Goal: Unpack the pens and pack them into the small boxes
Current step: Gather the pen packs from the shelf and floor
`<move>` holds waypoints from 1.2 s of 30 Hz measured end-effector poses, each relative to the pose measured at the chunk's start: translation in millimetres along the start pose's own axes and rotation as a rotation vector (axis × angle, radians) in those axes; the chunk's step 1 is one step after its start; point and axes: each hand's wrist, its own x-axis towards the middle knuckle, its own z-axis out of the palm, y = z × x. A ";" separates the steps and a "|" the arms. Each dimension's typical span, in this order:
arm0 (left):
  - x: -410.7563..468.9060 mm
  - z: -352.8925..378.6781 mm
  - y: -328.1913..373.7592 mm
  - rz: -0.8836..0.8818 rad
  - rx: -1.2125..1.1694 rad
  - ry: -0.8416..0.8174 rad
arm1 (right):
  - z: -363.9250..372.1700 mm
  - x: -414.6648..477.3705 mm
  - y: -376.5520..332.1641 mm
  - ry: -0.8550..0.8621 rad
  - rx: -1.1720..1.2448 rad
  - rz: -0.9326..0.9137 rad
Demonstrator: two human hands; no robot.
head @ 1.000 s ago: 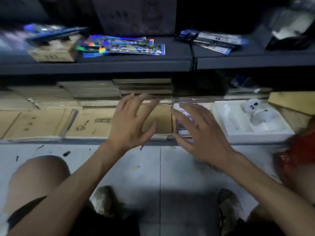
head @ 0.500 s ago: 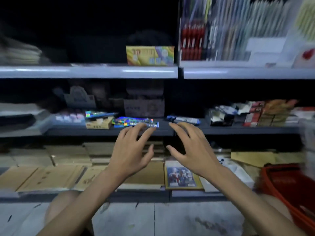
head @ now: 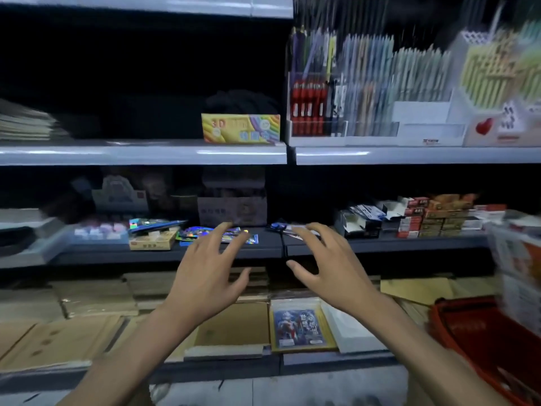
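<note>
Standing upright in white display racks [head: 322,140], the pens [head: 366,92] fill the right half of the upper shelf [head: 140,153], their long axes vertical; blur hides which end is the tip. The room is a dim shop aisle. The middle shelf [head: 409,244] carries stacked small boxes [head: 433,221] at the right, some with flaps open, and shiny packets [head: 190,233] near the centre. The bottom shelf holds flat brown cardboard packs [head: 73,338] and a card pack [head: 298,328]. A red basket [head: 483,341] sits at the lower right, and a yellow box [head: 240,128] stands just left of the racks. The left hand [head: 205,275] and right hand [head: 333,271] hang side by side, apart, before the middle shelf, each grip spread wide, fingers slightly bent, holding nothing.
</note>
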 end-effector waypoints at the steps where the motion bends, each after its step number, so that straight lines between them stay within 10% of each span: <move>1: 2.2 8.4 0.0 0.006 -0.009 -0.006 | 5.5 0.7 4.3 -0.025 -0.006 0.020; 20: 120.2 187.8 66.9 0.075 -0.284 -0.016 | 119.4 64.1 138.3 0.393 0.165 0.348; 36: 143.0 255.2 50.2 0.074 -0.160 -0.069 | 191.8 128.2 153.9 0.155 0.044 0.188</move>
